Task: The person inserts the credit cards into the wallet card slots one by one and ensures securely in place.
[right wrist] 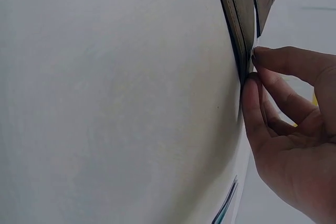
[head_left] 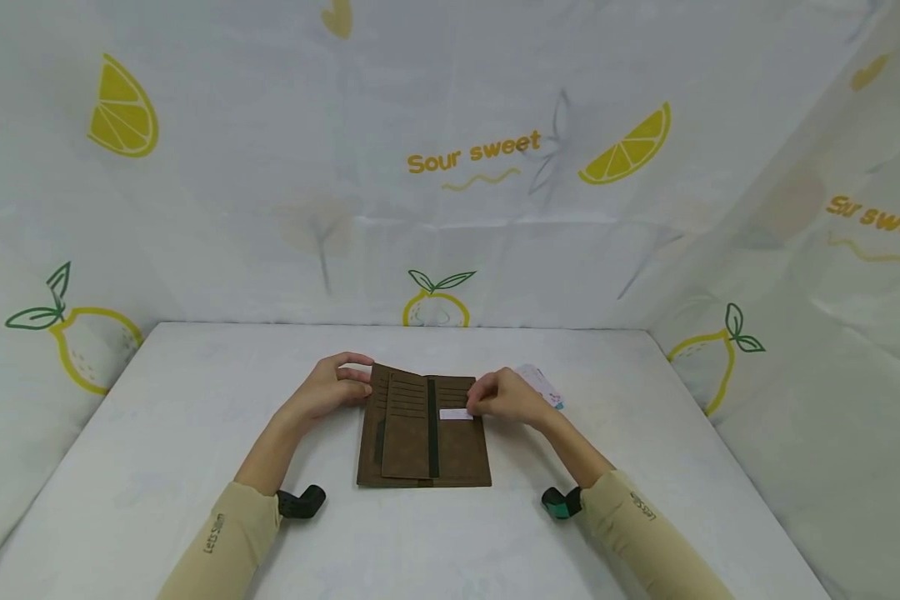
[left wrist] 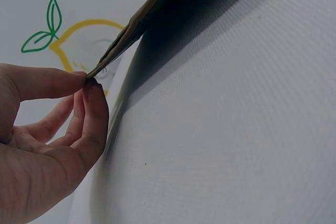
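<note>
- So there's a brown suede-like long wallet (head_left: 423,433) lying opened flat on the white cloth-covered table (head_left: 157,433), roughly mid-table and closer to the back edge than the front.
- Left hand (head_left: 330,387) pinches the wallet's far left corner between thumb and fingertips, lifting that flap a bit off the cloth.
- Right hand (head_left: 506,398) pinches a small white card (head_left: 456,414) at the wallet's right side, right at a slot.
- A few light-coloured cards (head_left: 543,385) sit just behind the right hand, toward the table's right edge.

White table (head_left: 195,467) enclosed by lemon-printed white cloth walls (head_left: 270,167).
</note>
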Demonstrator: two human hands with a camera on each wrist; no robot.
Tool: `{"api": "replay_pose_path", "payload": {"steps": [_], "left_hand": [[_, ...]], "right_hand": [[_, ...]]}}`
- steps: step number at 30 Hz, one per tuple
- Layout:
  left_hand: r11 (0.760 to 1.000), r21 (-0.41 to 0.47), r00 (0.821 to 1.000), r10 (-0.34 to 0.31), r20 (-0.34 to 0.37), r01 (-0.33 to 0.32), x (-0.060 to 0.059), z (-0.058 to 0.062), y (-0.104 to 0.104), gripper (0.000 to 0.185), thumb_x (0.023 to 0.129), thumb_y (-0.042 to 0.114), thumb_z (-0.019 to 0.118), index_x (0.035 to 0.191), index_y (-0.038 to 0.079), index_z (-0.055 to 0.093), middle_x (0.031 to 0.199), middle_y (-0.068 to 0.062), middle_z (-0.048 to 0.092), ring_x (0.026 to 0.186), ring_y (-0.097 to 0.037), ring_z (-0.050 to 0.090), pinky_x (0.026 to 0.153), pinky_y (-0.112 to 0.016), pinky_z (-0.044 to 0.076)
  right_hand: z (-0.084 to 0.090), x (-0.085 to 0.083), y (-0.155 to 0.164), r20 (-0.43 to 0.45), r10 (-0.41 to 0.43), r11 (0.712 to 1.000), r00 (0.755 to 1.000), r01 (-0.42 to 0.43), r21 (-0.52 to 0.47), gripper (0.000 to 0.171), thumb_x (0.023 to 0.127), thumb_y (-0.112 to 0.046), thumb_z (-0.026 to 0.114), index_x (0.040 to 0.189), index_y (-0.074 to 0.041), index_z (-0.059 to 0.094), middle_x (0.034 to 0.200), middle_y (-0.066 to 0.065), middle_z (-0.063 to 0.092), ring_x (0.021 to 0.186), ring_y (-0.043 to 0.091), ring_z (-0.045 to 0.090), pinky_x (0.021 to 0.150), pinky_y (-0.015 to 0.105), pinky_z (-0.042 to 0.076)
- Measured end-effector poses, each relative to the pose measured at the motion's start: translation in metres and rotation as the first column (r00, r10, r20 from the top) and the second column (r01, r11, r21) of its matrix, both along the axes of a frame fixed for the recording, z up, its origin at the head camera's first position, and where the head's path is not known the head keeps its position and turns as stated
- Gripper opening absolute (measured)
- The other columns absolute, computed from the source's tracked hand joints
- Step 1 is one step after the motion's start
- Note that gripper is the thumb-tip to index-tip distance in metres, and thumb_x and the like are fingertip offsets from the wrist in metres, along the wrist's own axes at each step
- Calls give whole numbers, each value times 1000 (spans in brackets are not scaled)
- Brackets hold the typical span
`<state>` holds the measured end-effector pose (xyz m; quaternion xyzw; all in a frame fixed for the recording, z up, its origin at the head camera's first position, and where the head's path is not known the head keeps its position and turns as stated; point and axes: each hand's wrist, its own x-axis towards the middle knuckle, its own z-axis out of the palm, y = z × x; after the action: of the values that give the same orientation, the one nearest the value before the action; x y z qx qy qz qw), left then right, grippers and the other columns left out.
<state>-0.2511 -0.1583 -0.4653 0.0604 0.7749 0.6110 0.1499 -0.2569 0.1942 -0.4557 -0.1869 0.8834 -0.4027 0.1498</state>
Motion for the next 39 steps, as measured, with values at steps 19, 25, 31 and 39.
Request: {"api": "replay_pose_path", "payload": {"steps": [19,25,31,39], "left_hand": [[1000,1,1000,2,3,-2,1,0,1,53,98,3,69,149,-1,56,122,-16,70,94,-12,68,85,-26,56],[1000,-2,1000,1,3,-1,2,0,0,53,98,3,70,148,-1,56,120,-15,70,95,-12,68,85,-25,56],[1000,-3,1000,3,2,-3,1,-1,0,53,97,3,70,148,-1,56,118,-12,71,94,-12,68,85,-25,56],[1000,15,1000,1,12,-1,0,-1,-1,52,97,1,69,148,-2,56,113,-9,70,92,-12,69,83,-25,57]], "right_hand": [[0,-1,4,-83,34,999,996,-34,11,8,97,-6,77,92,-2,83,102,14,81,87,10,65,74,21,53],[2,-4,16,-140,-71,997,988,72,4,9,97,-7,76,98,-3,84,101,13,83,87,10,71,78,21,56],[8,-10,35,-146,-179,984,973,180,-9,13,99,-9,77,105,0,83,107,18,82,93,19,76,80,22,58],[7,-14,64,-148,-272,962,951,273,-17,20,101,-13,75,114,2,81,115,22,80,102,27,77,79,23,57]]}}
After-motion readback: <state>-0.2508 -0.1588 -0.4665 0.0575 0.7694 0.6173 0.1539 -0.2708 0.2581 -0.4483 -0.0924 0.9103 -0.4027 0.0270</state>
